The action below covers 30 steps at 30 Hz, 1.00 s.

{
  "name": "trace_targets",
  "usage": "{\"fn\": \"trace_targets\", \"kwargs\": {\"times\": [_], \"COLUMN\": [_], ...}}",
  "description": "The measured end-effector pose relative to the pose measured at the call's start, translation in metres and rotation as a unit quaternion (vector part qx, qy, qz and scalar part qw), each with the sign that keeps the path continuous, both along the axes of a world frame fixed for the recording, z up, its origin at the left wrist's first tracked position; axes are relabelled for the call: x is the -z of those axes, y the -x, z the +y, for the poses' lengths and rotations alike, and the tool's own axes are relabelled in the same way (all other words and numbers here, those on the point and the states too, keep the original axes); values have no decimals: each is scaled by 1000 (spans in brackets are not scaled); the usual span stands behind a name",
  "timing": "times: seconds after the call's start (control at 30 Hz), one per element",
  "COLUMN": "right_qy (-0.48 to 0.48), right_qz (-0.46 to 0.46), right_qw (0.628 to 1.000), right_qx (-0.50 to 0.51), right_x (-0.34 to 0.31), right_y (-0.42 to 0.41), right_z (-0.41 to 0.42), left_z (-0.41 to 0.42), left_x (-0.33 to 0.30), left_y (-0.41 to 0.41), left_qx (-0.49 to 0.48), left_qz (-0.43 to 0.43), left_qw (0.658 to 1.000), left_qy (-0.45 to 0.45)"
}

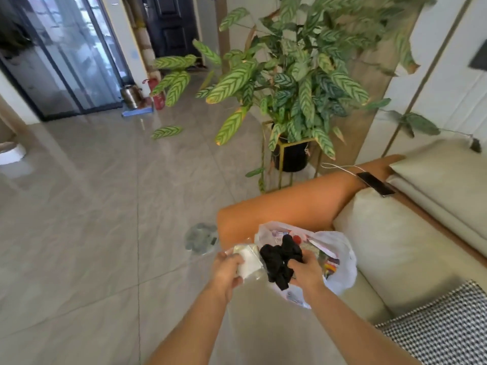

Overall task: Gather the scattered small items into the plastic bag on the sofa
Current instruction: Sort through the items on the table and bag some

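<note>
Head view, plastic bag: a white, translucent plastic bag (340, 262) is seen lying on the sofa (390, 248), at the seat's front corner just beside the orange armrest (290, 204); its mouth is open and coloured small items are dimly visible inside.
Head view, right hand: the right hand (307, 270) is closed around a bundle of black cloth (280, 258), which is held over the bag's mouth.
Head view, left hand: the left hand (228, 268) is curled round a white packet (249, 259) in clear wrapping, held just off the sofa's front edge, beside the bag and not in it.
Head view, surroundings: a phone (375, 183) with a cable is laid on the far end of the armrest; a checked cushion (442, 327) is at the seat's near edge; a potted plant (290, 83) stands on the floor beyond the armrest.
Step in hand: judged to be the loading of the bag, with the black cloth about to be pushed in.
Next move: the cloth needs to be lowered through the opening and released, after which the white packet can be brought across; the limp bag mouth is likely to need holding open.
</note>
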State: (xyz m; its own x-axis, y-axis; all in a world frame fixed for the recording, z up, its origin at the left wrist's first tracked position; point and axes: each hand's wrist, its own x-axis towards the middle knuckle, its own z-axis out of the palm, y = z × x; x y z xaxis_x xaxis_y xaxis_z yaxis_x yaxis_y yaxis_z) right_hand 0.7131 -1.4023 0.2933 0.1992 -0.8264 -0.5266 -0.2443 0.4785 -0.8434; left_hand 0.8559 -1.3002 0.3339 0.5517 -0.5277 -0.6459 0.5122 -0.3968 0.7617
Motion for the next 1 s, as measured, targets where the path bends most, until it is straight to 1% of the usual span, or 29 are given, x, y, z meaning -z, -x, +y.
{"fn": "trace_targets", "kwargs": {"times": [0.07, 0.17, 0.23, 0.33, 0.43, 0.57, 0.63, 0.7, 0.8, 0.87, 0.93, 1.0], "right_qy": [-22, -70, -95, -113, -152, -210, -212, -188, -138, -143, -162, -160], "right_qz": [11, -3, 1, 12, 7, 7, 22, 32, 78, 102, 100, 100], "right_qw": [998, 989, 980, 968, 952, 928, 920, 917, 929, 938, 946, 955], "right_qx": [53, 128, 176, 223, 266, 309, 327, 349, 334, 299, 264, 231], "right_x": [9, 21, 27, 38, 57, 79, 89, 95, 101, 101, 98, 90], "right_y": [13, 26, 31, 31, 29, 21, 17, 12, 10, 10, 10, 12], "right_z": [-15, -34, -43, -58, -75, -95, -107, -117, -125, -123, -117, -111], "left_z": [-29, -71, -96, -138, -180, -219, -236, -246, -251, -249, -244, -239], "left_x": [9, 25, 34, 51, 69, 86, 100, 106, 111, 106, 98, 91], "left_y": [2, 4, 4, 1, -3, -3, -3, -1, 4, 8, 9, 9], "left_qx": [41, 108, 156, 239, 306, 329, 319, 316, 357, 367, 377, 383], "left_qz": [0, -18, -24, -45, -71, -33, 2, 45, 39, 27, 24, 13], "left_qw": [999, 994, 986, 964, 938, 923, 924, 923, 913, 909, 902, 897], "left_qy": [-7, -22, -53, -109, -146, -195, -211, -216, -193, -195, -210, -221]}}
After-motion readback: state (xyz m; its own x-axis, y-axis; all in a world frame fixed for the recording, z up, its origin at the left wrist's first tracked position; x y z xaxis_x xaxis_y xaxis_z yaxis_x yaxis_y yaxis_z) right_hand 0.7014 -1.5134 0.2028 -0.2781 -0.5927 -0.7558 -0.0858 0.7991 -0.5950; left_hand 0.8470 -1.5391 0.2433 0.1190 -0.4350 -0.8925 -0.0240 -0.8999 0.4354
